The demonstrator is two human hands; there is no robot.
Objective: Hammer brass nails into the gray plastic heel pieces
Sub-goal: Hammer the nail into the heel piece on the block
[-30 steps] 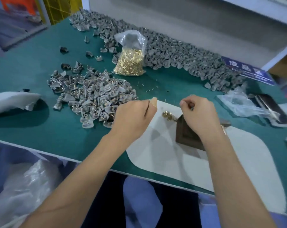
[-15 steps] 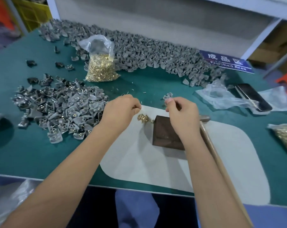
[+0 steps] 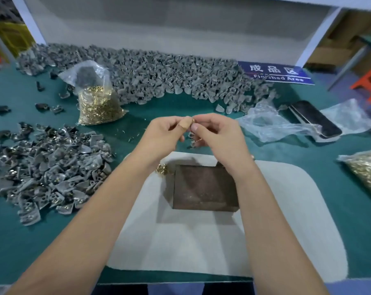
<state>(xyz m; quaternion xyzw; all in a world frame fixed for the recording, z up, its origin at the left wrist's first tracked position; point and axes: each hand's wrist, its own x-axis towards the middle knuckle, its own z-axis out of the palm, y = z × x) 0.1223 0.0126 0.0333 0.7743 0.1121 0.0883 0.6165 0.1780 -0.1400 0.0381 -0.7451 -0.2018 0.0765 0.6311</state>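
My left hand point(image 3: 166, 133), with a plaster on its thumb, pinches a small brass nail point(image 3: 193, 120) at its fingertips. My right hand point(image 3: 217, 136) meets it there, fingers curled round a grey heel piece point(image 3: 193, 143) that mostly hides under them. Both hands hover over the green table, just beyond a dark metal block point(image 3: 204, 186) on a white mat point(image 3: 201, 241). A few loose brass nails point(image 3: 162, 168) lie at the block's left corner.
A heap of heel pieces point(image 3: 46, 173) lies on the left and a long bank of them point(image 3: 159, 77) along the back. A clear bag of nails point(image 3: 97, 105) stands between them. On the right are crumpled plastic point(image 3: 271, 124), a phone point(image 3: 316, 118), another nail bag point(image 3: 365, 173) and a blue sign point(image 3: 276, 73).
Both hands have risen from the block and the loose nails and come together beyond it. The left hand now pinches a nail against the right hand's fingertips.
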